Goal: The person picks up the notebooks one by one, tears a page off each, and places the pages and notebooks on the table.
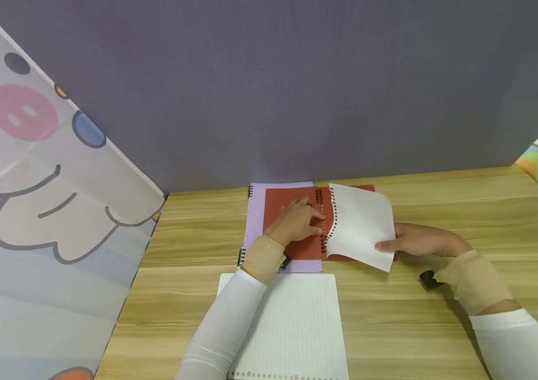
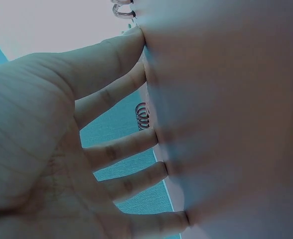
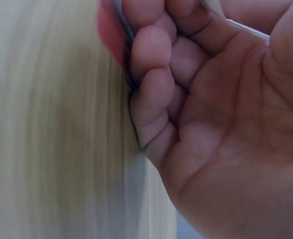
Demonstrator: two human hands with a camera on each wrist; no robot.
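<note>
A red spiral notebook [image 1: 292, 248] lies open on top of a lilac spiral notebook [image 1: 255, 216]. My left hand [image 1: 296, 221] rests on its left side with fingers spread, fingertips near the coil [image 1: 323, 243]. In the left wrist view, the fingertips of the left hand [image 2: 101, 124] press on a blurred, reddish flat surface. My right hand [image 1: 413, 240] pinches the lower right of a white lined sheet [image 1: 361, 221], thumb on top. The sheet's punched left edge curves away from the coil at its upper part. Curled fingers show on the right hand [image 3: 186, 89] beside a red edge [image 3: 111, 35].
A larger loose lined sheet [image 1: 297, 322] with holes along its near edge lies in front, partly under my left forearm. A grey wall panel [image 1: 297, 95] stands behind the wooden table [image 1: 463, 211]. A cartoon-printed panel [image 1: 50, 211] borders the left.
</note>
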